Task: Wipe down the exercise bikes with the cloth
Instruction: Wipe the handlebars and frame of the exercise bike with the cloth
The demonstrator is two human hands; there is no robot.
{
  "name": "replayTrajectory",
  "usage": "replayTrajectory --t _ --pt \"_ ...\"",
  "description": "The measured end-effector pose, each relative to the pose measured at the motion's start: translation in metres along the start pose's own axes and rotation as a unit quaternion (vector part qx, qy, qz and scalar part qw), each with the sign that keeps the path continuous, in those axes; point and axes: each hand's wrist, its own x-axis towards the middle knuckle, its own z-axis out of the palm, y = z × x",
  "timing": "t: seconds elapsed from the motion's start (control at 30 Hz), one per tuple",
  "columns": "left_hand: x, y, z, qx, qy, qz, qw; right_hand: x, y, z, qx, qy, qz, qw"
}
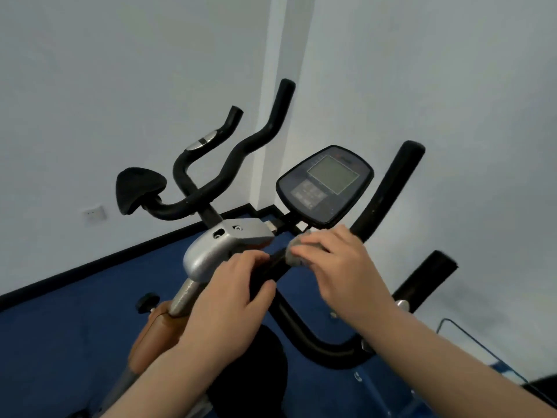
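Note:
An exercise bike's black handlebar curves in front of me, below its dark console with a grey screen. My left hand grips the handlebar's padded centre, fingers and thumb curled round it. Just right of it, my right hand holds a small grey cloth wrapped against the bar under the console. A silver stem housing sits left of my hands.
A second bike's black handlebars and saddle stand behind to the left, near the white wall. Blue floor lies below. Two black grips rise at the right. A thin frame edge shows at lower right.

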Motion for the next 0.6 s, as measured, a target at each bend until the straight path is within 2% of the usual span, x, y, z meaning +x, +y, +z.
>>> replayTrajectory --t 0.23,0.3,0.43,0.6 --pt "0.048 0.032 0.028 -0.05 -0.021 0.023 0.998 0.008 0.031 -0.039 -0.05 0.104 0.123 0.986" --pt "0.052 0.033 0.035 -0.057 -0.021 0.028 0.998 0.01 0.021 -0.031 -0.03 0.124 0.122 0.984" --pt "0.05 0.028 0.04 -0.045 -0.03 0.05 0.997 -0.003 0.012 -0.018 -0.026 0.071 0.085 0.994" --pt "0.048 0.024 0.038 -0.037 -0.039 0.066 0.996 0.002 0.053 -0.056 -0.107 0.13 0.113 0.979"
